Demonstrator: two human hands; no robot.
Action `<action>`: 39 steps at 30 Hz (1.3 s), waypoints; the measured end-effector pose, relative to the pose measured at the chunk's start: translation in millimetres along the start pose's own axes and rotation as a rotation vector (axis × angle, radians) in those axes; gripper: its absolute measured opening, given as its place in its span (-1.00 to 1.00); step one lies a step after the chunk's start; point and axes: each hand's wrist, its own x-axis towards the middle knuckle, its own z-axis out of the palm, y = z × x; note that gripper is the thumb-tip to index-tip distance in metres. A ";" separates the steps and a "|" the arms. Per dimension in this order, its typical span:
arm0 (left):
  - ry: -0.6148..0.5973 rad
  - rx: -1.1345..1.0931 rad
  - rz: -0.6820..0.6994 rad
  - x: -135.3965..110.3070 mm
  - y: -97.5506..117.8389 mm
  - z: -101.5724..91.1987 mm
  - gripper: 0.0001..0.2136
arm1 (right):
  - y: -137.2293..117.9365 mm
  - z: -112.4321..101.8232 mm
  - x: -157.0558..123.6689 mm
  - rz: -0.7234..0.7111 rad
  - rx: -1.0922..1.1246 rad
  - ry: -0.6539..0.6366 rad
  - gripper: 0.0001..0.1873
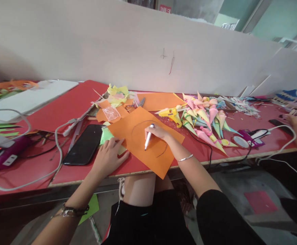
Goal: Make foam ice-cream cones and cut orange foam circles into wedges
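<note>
On the red bench [135, 167] there is one rectangular sheet of orange paper [138, 144], lying aslant in front of the person, with one corner passing over the near edge. The grip of the right hand [157, 132] is closed around one slim white marker with dark ends [148, 136], above the sheet; whether its tip touches the paper, I cannot tell. Two parts of a dark curved line are visible on this sheet. The left hand [112, 152] has its grip apart, with fingers spread, and its fingertips rest at the sheet's left edge.

Seen from the sheet, one black flat phone [83, 144] lies at nine o'clock. One yellow plastic glue gun [172, 116] is between one and two o'clock. Beyond it, between two and three o'clock, is a pile of pastel paper cones [207, 119], too overlapped for me to count. At twelve o'clock lies one pair of grey scissors [142, 102].
</note>
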 end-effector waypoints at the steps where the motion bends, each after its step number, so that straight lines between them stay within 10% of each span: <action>1: 0.002 0.001 0.002 0.1 -0.1 0.3 -0.47 | 1.0 0.2 0.6 -0.020 0.005 0.025 -0.57; 7: 0.010 -0.001 0.013 0.9 -0.9 2.2 -0.47 | 4.0 2.0 3.4 -0.113 -0.043 0.052 -0.68; 16: 0.006 0.017 0.013 0.5 -1.7 2.1 -0.48 | -4.3 -12.7 -6.0 0.049 -0.054 -0.236 -0.49; 32: -0.014 0.086 -0.074 -10.6 27.3 -0.7 -0.39 | -5.0 40.5 -24.5 -0.038 0.221 0.561 -0.56; 39: -0.101 0.040 0.040 15.9 2.2 2.7 -0.47 | -18.9 21.5 -56.4 -0.065 0.066 0.033 -0.60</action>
